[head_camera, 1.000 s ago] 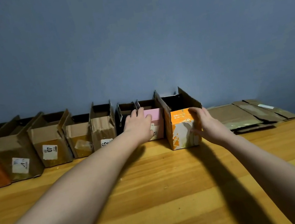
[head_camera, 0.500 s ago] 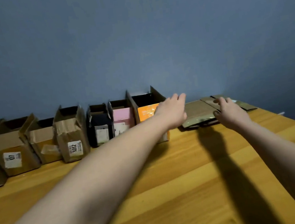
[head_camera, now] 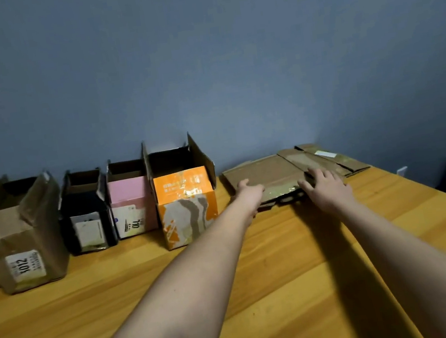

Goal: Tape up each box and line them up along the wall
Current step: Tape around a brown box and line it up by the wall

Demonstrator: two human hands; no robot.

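1. Blue wall (head_camera: 230, 67) is running behind a wooden table (head_camera: 290, 288); four assembled boxes are standing in a row against it: a brown box (head_camera: 22, 240), a black box (head_camera: 86, 216), a pink box (head_camera: 132, 201) and an orange box (head_camera: 185, 202), all with top flaps open.
2. To the right of the orange box, a stack of flattened boxes (head_camera: 268, 171) is lying near the wall.
3. I am reaching my left hand (head_camera: 248, 194) onto the near left part of the top flat, fingers apart and resting on it, clamped on nothing.
4. My right hand (head_camera: 324, 186) is lying spread on the stack's near right part, also gripping nothing.
5. To do this well, I am judging I should pinch only the top flat at both near corners and slide it toward me.
6. Bare table in front of me is giving open room for unfolding; the table's right edge (head_camera: 434, 190) is near, so I should be pulling leftward.
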